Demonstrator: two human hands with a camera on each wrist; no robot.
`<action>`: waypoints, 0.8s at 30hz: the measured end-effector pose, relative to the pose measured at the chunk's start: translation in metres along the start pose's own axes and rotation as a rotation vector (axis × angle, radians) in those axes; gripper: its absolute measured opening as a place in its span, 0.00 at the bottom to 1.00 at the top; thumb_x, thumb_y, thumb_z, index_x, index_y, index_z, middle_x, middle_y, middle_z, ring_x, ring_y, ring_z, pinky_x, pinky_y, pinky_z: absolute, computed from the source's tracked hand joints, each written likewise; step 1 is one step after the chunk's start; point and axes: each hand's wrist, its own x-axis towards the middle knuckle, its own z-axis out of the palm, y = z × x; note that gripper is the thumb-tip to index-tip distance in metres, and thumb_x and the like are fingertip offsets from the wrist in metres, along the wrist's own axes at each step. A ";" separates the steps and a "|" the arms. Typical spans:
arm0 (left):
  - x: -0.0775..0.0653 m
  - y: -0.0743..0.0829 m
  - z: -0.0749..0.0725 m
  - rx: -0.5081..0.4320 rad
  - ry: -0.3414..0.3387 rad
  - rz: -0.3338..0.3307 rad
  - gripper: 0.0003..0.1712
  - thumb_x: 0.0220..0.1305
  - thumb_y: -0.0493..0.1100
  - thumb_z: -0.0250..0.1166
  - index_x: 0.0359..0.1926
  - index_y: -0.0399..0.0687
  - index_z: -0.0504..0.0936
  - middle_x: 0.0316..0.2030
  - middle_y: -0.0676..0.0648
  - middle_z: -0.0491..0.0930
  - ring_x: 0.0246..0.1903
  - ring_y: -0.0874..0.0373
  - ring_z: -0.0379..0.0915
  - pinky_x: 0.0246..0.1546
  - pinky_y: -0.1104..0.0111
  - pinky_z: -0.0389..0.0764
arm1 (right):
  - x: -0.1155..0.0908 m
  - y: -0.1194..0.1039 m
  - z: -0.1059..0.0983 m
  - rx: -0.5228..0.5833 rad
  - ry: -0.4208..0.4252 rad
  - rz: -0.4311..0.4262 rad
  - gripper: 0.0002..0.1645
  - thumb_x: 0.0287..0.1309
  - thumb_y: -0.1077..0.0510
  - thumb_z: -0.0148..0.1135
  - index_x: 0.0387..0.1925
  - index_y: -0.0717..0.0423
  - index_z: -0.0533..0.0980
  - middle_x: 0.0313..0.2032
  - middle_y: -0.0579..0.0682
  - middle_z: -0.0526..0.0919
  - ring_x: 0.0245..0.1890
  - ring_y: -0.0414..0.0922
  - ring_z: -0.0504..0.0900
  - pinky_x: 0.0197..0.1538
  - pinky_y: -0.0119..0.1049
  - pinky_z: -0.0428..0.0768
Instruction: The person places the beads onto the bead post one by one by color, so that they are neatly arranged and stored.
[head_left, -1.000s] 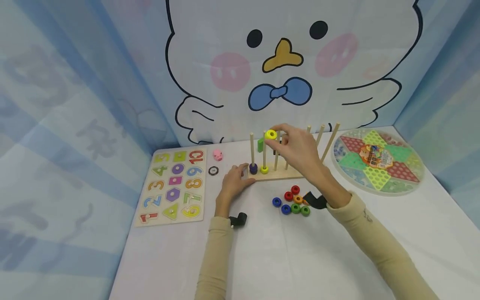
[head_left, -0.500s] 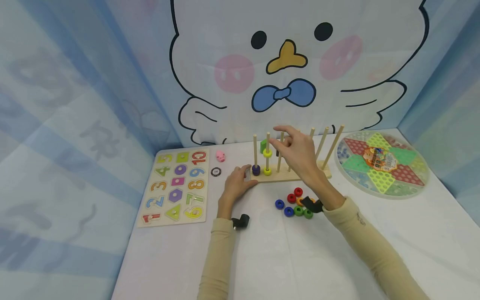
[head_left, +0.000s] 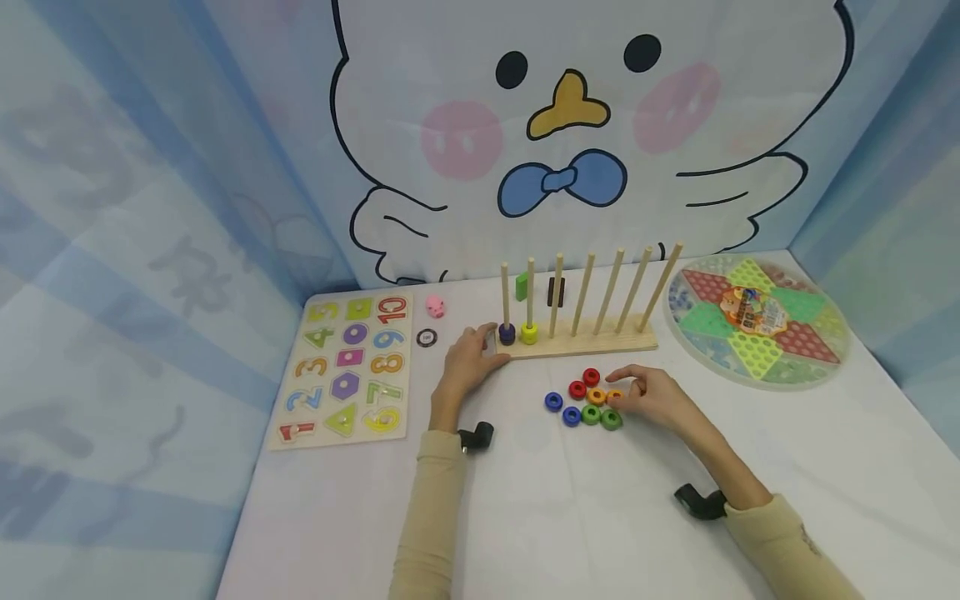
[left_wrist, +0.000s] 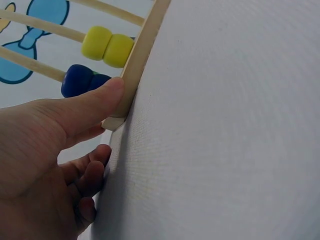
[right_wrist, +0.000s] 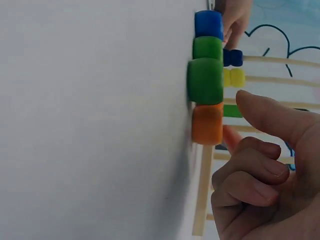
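My left hand [head_left: 467,364] grips the left end of a wooden peg stand [head_left: 585,340], thumb along the base's front edge in the left wrist view. Purple-blue beads [head_left: 507,335] sit on the first peg; two yellow beads [left_wrist: 107,46] are stacked on the second. My right hand [head_left: 660,402] reaches to the right side of a cluster of loose beads. Its thumb and index finger are parted beside an orange bead [right_wrist: 207,124], the other fingers curled. Green beads [head_left: 611,419], red beads [head_left: 577,390] and blue beads [head_left: 553,402] lie around it.
A number puzzle board [head_left: 341,371] lies at the left, with a pink pig figure [head_left: 435,307] and a round black-and-white chip [head_left: 427,337] beside it. Behind the pegs are a green block [head_left: 521,287] and a dark piece [head_left: 556,292]. A round checkers board [head_left: 757,321] lies at the right.
My right hand let go of a yellow bead on the second peg, and the bead slid down onto the lower one. That hand then moved down and right to the loose beads. The left hand stays.
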 end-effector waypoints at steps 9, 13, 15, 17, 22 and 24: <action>0.002 0.001 0.000 0.000 -0.006 0.001 0.40 0.55 0.61 0.67 0.66 0.55 0.69 0.35 0.50 0.70 0.30 0.56 0.65 0.31 0.66 0.66 | -0.010 0.017 0.006 -0.013 0.027 -0.052 0.23 0.57 0.53 0.66 0.49 0.63 0.76 0.14 0.45 0.69 0.14 0.37 0.63 0.20 0.31 0.61; 0.004 0.001 0.000 -0.006 -0.008 0.008 0.40 0.55 0.61 0.67 0.66 0.54 0.68 0.35 0.50 0.70 0.30 0.56 0.65 0.31 0.66 0.66 | -0.011 0.017 0.006 -0.065 0.050 -0.055 0.22 0.58 0.52 0.65 0.49 0.63 0.76 0.15 0.46 0.70 0.14 0.39 0.64 0.20 0.32 0.61; 0.005 0.001 0.000 0.000 -0.011 0.007 0.40 0.55 0.62 0.67 0.66 0.55 0.68 0.35 0.50 0.70 0.30 0.57 0.65 0.31 0.66 0.66 | -0.011 0.014 0.007 -0.112 0.087 -0.069 0.22 0.59 0.51 0.64 0.48 0.62 0.76 0.16 0.45 0.70 0.15 0.39 0.64 0.20 0.32 0.61; 0.005 0.002 0.000 0.001 -0.014 0.006 0.40 0.55 0.62 0.67 0.66 0.55 0.68 0.35 0.50 0.70 0.30 0.57 0.65 0.31 0.66 0.66 | -0.010 0.006 0.007 -0.158 0.163 -0.092 0.23 0.58 0.48 0.64 0.47 0.61 0.78 0.16 0.44 0.70 0.15 0.39 0.64 0.19 0.32 0.62; 0.004 0.001 -0.001 -0.004 -0.021 -0.008 0.40 0.55 0.61 0.68 0.66 0.55 0.68 0.35 0.50 0.71 0.30 0.57 0.65 0.32 0.66 0.66 | -0.002 -0.049 -0.006 -0.170 0.386 -0.209 0.25 0.59 0.41 0.62 0.45 0.58 0.79 0.14 0.45 0.69 0.13 0.42 0.64 0.17 0.34 0.61; 0.003 0.001 0.000 -0.004 -0.022 -0.011 0.40 0.55 0.62 0.67 0.66 0.55 0.68 0.35 0.50 0.71 0.30 0.57 0.65 0.32 0.66 0.66 | 0.007 -0.077 -0.017 -0.137 0.462 -0.264 0.26 0.59 0.41 0.62 0.46 0.58 0.79 0.14 0.46 0.68 0.13 0.43 0.63 0.16 0.34 0.60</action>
